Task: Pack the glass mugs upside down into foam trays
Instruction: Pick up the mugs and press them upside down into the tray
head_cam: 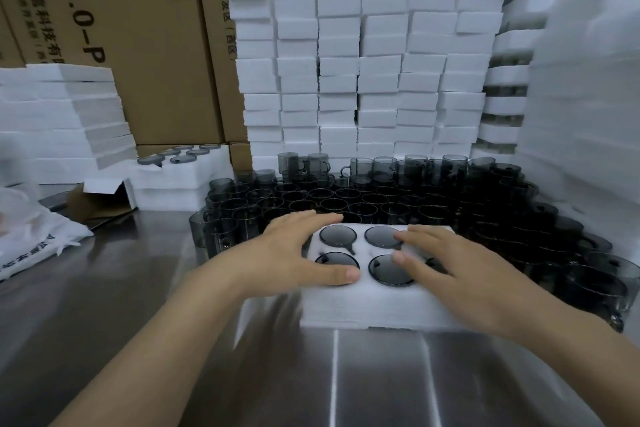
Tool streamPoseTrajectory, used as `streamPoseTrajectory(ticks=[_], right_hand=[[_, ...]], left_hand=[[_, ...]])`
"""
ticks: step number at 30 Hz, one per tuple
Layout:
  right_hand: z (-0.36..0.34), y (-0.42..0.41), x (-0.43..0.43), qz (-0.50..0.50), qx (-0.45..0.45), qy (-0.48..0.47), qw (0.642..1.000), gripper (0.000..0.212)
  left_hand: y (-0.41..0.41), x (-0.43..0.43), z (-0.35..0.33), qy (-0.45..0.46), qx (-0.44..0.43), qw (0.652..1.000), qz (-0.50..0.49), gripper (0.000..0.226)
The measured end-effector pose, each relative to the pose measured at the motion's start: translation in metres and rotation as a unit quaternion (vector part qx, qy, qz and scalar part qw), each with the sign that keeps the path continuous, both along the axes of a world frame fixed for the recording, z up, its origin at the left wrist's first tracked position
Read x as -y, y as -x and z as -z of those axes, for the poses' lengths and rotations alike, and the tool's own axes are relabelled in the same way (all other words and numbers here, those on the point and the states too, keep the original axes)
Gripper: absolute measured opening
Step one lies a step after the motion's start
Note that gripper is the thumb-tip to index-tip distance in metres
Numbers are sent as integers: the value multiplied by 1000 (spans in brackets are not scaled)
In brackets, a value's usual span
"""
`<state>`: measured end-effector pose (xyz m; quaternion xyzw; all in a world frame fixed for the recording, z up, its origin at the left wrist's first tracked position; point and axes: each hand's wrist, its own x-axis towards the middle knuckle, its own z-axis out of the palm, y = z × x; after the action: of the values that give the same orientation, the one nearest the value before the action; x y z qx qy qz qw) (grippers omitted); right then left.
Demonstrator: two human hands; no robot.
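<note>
Left of frame: foam sheets [59,114] are stacked, with a filled tray [180,166] beside them.

Lower centre: the left grip [294,250] is spread flat on the left edge of the foam tray [363,302], nothing held. The tray is set on the tabletop [346,378], and inverted glass mugs [337,235] are seated in its pockets. The right grip [450,274] is laid straight-fingered on the tray's right side, nothing held.

Behind and right: loose mugs [381,204] are massed.

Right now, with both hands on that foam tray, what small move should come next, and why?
Probably lift the foam tray aside, toward the filled tray on the left. The left hand and right hand rest open on it, and each hole in view already holds an upside-down mug.
</note>
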<state>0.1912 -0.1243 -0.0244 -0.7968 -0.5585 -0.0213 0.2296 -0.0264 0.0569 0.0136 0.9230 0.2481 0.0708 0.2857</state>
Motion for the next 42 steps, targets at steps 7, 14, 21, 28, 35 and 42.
streamPoseTrajectory(ticks=[7,14,21,28,35,42], right_hand=[[0,0,-2,-9,1,80,997,95],[-1,2,-4,-5,17,111,994,92],[-4,14,1,36,-18,10,999,80],[-8,17,0,62,-44,-26,997,64],[-25,15,11,-2,-76,-193,978,58],[-39,25,12,-87,-210,-397,889,16]], left_hand=[[-31,35,21,-155,35,987,27,73],[-46,35,32,-201,-53,978,-4,78],[-44,50,43,-32,172,973,-148,74],[-16,68,40,403,305,825,-254,21],[9,90,21,457,396,762,-233,48],[74,47,-9,462,529,653,-281,55]])
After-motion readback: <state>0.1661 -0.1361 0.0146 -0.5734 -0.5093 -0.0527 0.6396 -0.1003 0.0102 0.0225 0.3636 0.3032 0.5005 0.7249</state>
